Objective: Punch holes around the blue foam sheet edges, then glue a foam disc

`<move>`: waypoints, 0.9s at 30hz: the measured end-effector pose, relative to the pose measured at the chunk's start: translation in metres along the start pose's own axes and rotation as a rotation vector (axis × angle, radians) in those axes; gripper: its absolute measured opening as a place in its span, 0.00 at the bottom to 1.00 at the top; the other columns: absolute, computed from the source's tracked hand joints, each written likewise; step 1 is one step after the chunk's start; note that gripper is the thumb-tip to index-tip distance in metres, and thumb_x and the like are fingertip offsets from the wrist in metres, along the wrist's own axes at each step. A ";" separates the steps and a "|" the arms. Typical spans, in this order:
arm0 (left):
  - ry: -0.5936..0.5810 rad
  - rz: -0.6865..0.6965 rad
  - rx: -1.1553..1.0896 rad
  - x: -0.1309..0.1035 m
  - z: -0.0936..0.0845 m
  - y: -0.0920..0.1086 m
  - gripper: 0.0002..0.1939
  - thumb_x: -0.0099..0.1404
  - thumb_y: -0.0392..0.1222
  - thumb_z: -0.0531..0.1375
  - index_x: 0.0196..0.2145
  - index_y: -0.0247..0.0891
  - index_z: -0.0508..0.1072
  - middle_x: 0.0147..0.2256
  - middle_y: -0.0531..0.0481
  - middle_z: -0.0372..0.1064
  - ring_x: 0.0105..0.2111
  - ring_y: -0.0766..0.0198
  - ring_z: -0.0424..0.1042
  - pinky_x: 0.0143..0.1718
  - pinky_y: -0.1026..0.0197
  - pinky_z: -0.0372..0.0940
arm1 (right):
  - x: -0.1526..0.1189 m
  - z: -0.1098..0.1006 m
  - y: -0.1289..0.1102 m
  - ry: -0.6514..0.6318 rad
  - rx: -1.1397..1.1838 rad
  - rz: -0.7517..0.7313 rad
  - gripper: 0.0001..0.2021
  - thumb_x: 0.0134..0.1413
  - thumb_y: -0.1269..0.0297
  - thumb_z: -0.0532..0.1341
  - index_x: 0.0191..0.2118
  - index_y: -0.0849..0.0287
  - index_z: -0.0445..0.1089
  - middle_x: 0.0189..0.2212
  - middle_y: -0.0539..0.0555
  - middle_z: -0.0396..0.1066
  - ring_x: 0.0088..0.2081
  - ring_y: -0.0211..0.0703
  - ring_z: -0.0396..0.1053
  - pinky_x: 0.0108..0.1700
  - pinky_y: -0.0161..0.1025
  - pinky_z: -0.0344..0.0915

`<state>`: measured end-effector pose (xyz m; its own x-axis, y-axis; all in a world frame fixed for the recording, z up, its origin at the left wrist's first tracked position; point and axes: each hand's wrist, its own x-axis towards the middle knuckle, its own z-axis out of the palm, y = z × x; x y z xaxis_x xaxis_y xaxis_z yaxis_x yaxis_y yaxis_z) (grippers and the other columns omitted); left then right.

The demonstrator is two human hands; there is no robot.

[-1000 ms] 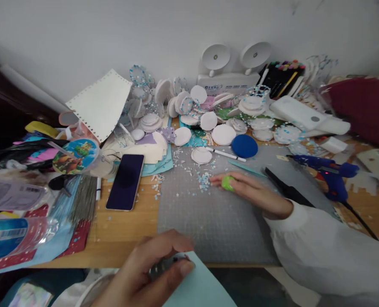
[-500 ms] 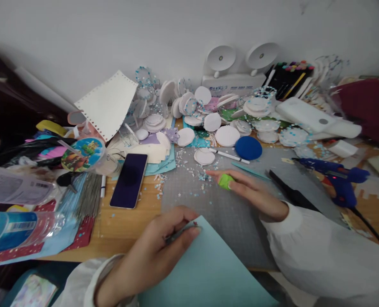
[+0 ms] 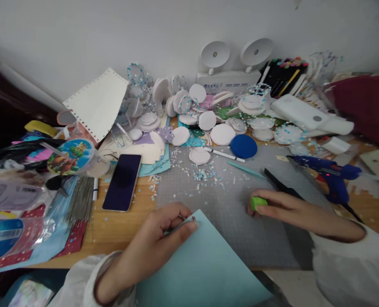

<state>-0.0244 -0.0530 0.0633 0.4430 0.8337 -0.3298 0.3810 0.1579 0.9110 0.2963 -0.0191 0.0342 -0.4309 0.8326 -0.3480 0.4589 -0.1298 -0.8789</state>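
Left hand [image 3: 159, 238] pinched on the far corner of a light blue paper sheet [image 3: 199, 268], thumb above, fingers curled over the edge; sheet lying partly on the grey cutting mat [image 3: 228, 213] and hanging past the near edge of the desk [image 3: 119, 230]. Right hand [image 3: 291, 209] laid flat over the mat to the right, fingers closed around a small green object [image 3: 258, 203], kind not clear, pressed to the mat surface. Both wrists in white sleeves.

Beyond the hands, on the mat: a scatter of white and blue paper scraps [image 3: 205, 175], a white disc [image 3: 199, 155], a white pen [image 3: 224, 154], a round blue pad [image 3: 243, 146], a thin teal strip [image 3: 245, 169]. Black flat tool [image 3: 282, 184] just behind the right hand, blue glue gun [image 3: 330, 177] farther right. Dark phone [image 3: 122, 182] face up on the wood left of the mat, well apart from the left hand. Heap of white paper discs [image 3: 221, 123] along the wall, a twin-headed white lamp [image 3: 231, 64] behind it, markers [image 3: 282, 74] beside that. Perforated white sheet [image 3: 96, 102] propped at the left, packets and wrappers [image 3: 20, 213] piled below it.
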 end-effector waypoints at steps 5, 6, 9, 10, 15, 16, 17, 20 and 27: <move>-0.037 0.036 0.101 -0.001 0.002 0.006 0.17 0.66 0.52 0.53 0.28 0.36 0.66 0.21 0.57 0.53 0.23 0.71 0.54 0.23 0.69 0.50 | 0.032 0.015 -0.002 -0.017 0.229 -0.057 0.17 0.60 0.49 0.55 0.42 0.55 0.72 0.44 0.56 0.72 0.47 0.49 0.69 0.51 0.45 0.64; -0.048 0.041 0.117 -0.002 0.003 0.006 0.17 0.66 0.52 0.53 0.28 0.36 0.66 0.22 0.57 0.54 0.23 0.71 0.54 0.23 0.68 0.51 | 0.039 0.018 -0.005 0.006 0.258 -0.088 0.17 0.60 0.49 0.55 0.43 0.55 0.72 0.46 0.55 0.71 0.49 0.49 0.68 0.53 0.45 0.63; -0.084 0.048 0.159 -0.006 0.004 0.006 0.16 0.67 0.51 0.52 0.29 0.36 0.66 0.22 0.57 0.55 0.23 0.71 0.55 0.23 0.68 0.50 | 0.056 0.026 -0.013 0.057 0.234 -0.178 0.16 0.61 0.50 0.54 0.44 0.55 0.71 0.46 0.55 0.70 0.50 0.50 0.66 0.55 0.47 0.60; -0.086 0.048 0.173 -0.007 0.004 0.006 0.16 0.67 0.50 0.52 0.29 0.36 0.66 0.22 0.57 0.54 0.23 0.71 0.54 0.22 0.69 0.50 | 0.060 0.027 -0.015 0.081 0.202 -0.210 0.16 0.61 0.50 0.54 0.43 0.55 0.71 0.45 0.54 0.71 0.49 0.50 0.66 0.53 0.47 0.60; -0.088 0.055 0.259 -0.008 0.003 0.003 0.16 0.68 0.50 0.52 0.28 0.36 0.67 0.21 0.57 0.56 0.21 0.72 0.55 0.21 0.69 0.49 | 0.072 0.027 -0.007 0.436 -0.164 -0.376 0.14 0.55 0.50 0.60 0.41 0.53 0.69 0.37 0.54 0.68 0.41 0.50 0.65 0.47 0.47 0.61; -0.089 0.062 0.294 -0.007 0.002 0.003 0.16 0.68 0.49 0.52 0.28 0.36 0.67 0.21 0.57 0.57 0.21 0.72 0.56 0.21 0.69 0.50 | 0.074 0.027 -0.002 0.483 -0.293 -0.393 0.14 0.53 0.51 0.62 0.40 0.54 0.69 0.36 0.55 0.67 0.41 0.52 0.64 0.48 0.49 0.60; -0.089 0.075 0.338 -0.005 0.002 0.004 0.16 0.68 0.49 0.52 0.28 0.36 0.68 0.21 0.57 0.59 0.21 0.72 0.57 0.22 0.69 0.51 | 0.075 0.026 0.003 0.510 -0.415 -0.398 0.15 0.52 0.51 0.63 0.40 0.55 0.70 0.36 0.56 0.66 0.42 0.54 0.64 0.48 0.51 0.59; -0.096 0.152 0.471 0.004 -0.001 0.010 0.14 0.69 0.47 0.52 0.31 0.37 0.71 0.23 0.55 0.65 0.23 0.71 0.63 0.25 0.68 0.54 | 0.071 0.027 0.009 0.567 -0.631 -0.381 0.19 0.53 0.52 0.61 0.47 0.56 0.68 0.42 0.61 0.66 0.48 0.61 0.61 0.51 0.57 0.56; -0.072 0.323 0.718 0.043 0.004 0.023 0.13 0.69 0.47 0.52 0.36 0.39 0.73 0.25 0.53 0.71 0.27 0.66 0.70 0.27 0.67 0.54 | 0.017 0.043 -0.036 0.199 -0.315 -0.425 0.11 0.58 0.58 0.58 0.45 0.54 0.66 0.39 0.53 0.70 0.40 0.44 0.68 0.42 0.39 0.65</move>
<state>0.0064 -0.0159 0.0692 0.6630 0.7399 -0.1139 0.6445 -0.4867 0.5897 0.2389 -0.0235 0.0457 -0.4872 0.8663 0.1102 0.5001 0.3802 -0.7780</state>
